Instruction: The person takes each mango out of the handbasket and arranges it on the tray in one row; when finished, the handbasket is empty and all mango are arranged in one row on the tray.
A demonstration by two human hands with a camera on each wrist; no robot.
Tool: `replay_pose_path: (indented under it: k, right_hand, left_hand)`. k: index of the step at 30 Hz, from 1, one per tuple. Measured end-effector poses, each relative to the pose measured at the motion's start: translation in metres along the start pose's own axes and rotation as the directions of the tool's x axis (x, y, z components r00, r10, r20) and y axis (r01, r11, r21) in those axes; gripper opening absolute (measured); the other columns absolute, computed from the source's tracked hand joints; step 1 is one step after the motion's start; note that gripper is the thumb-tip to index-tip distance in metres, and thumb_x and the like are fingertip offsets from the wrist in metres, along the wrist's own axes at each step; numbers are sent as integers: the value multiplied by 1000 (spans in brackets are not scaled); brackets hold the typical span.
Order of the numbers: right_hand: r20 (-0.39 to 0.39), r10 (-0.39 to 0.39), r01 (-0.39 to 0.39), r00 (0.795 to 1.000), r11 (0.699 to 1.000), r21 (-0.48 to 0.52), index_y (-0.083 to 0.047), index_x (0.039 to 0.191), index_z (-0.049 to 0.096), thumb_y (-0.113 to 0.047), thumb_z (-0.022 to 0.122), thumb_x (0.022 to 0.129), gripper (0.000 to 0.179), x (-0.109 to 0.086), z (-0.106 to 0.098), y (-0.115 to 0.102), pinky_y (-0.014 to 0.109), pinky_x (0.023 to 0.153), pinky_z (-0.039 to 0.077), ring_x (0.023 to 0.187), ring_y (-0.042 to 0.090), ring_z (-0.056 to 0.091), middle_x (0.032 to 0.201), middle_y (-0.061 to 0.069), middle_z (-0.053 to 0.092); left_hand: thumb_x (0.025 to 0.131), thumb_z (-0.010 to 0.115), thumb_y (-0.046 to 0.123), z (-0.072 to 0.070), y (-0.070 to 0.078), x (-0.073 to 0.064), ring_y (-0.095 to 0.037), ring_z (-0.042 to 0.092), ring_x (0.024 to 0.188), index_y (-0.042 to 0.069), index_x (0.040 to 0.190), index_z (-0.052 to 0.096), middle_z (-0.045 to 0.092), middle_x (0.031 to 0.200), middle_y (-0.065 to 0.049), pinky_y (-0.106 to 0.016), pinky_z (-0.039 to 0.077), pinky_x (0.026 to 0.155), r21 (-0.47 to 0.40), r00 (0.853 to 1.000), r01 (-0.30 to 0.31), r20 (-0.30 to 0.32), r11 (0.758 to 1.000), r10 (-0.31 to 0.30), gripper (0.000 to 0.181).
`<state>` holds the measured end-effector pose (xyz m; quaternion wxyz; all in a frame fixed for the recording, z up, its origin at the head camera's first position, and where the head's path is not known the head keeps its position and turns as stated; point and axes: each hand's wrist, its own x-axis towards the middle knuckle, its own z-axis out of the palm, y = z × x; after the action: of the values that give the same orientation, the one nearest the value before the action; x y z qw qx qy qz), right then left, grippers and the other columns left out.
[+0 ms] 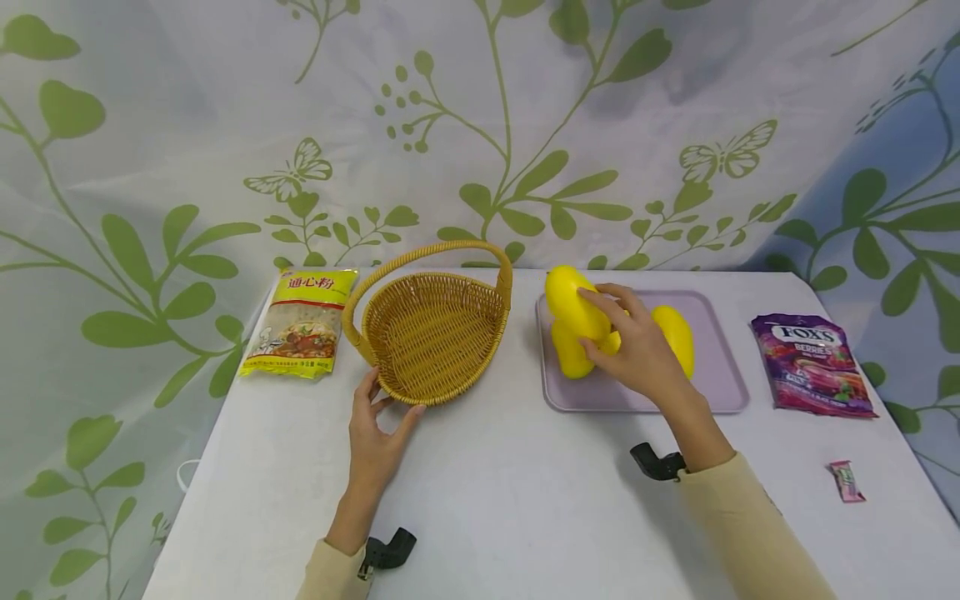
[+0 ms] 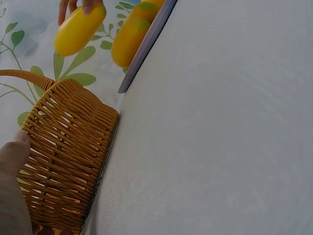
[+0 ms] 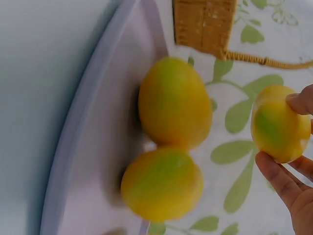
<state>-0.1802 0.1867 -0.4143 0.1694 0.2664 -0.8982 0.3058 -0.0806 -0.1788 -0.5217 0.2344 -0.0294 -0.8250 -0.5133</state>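
Note:
My right hand [image 1: 639,348] holds a yellow mango [image 1: 572,300] between thumb and fingers, raised above the left part of a lilac tray [image 1: 716,375]. Under it, another mango [image 1: 570,357] lies in the tray, and a further mango [image 1: 677,333] is at the right, partly behind the hand. In the right wrist view, two mangoes with green patches [image 3: 175,103] lie side by side. My left hand [image 1: 377,442] grips the near rim of a brown wicker basket [image 1: 435,342] with an upright handle. The left wrist view shows the thumb [image 2: 15,152] against the basket's rim.
A yellow bag of pasta [image 1: 300,325] lies left of the basket. Right of the tray is a purple Fox's candy bag [image 1: 810,362], with a small pink wrapped sweet [image 1: 846,481] nearer me. A leaf-patterned cloth [image 1: 450,125] hangs behind the white table [image 1: 510,500].

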Motion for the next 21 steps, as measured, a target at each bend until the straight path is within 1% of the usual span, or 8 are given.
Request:
replay_pose_path:
  k: [2,5,7,9,11,15,17,21]
  right_hand:
    - [-19,14,-14,1000,1000,-25,-14,139,53,-8,79,78,67,-4,-8,9,41,75,58,99,31,57,137,19,48]
    - [-46,47,-49,998,997,-58,-13,139,53,-5,79,77,68,-10,-20,22,21,74,53,93,29,58,135,19,48]
    - [-59,82,-87,995,992,-89,-14,140,52,-5,79,77,69,-15,-28,29,9,76,44,98,30,57,136,19,48]
    - [-69,125,-131,990,987,-95,-16,142,51,-4,78,77,71,-19,-35,36,1,80,36,104,33,56,136,18,47]
    - [-84,159,-168,984,980,-110,-17,143,50,-4,78,77,72,-24,-42,43,-2,84,30,110,36,54,136,18,46]
    - [-119,229,-243,966,963,-117,-16,144,49,-3,79,78,73,-33,-56,55,-3,83,31,112,39,54,136,20,46]
    - [-121,294,-307,948,945,-115,-16,145,48,-5,78,80,73,-39,-62,59,8,89,45,115,42,52,137,21,44]
    - [-107,416,-427,903,897,-116,-16,147,44,-10,76,83,72,-52,-74,67,3,85,41,119,45,47,139,24,41]
  left_hand:
    - [81,81,15,0,0,0,-33,47,132,-3,147,32,42,147,-20,-41,53,95,-4,1000,10,1,1000,-10,84]
    - [81,81,17,0,0,0,-32,46,133,-2,147,32,42,147,-19,-41,52,96,-9,1000,25,5,1000,-25,84]
    - [82,81,17,-1,0,0,-31,46,133,-2,147,32,42,147,-19,-40,52,97,-7,1000,25,7,1000,-25,84]
    - [81,81,16,0,-1,0,-32,46,133,-2,147,32,42,147,-19,-40,52,96,-3,1000,16,8,1000,-16,84]
    - [81,81,15,-1,-1,0,-32,47,132,-2,147,32,42,147,-19,-41,52,96,-5,1000,5,7,1000,-5,84]
    - [81,81,12,-1,-2,1,-33,47,132,-1,147,32,41,147,-18,-43,53,95,-12,1000,-23,2,1000,23,84]
    - [80,82,12,-1,-2,1,-33,47,132,0,147,32,41,148,-18,-45,52,94,-14,1000,-30,0,999,30,85]
    - [78,83,8,0,-4,1,-36,47,131,0,147,32,42,147,-19,-47,53,93,-13,1000,-30,-2,999,30,87]
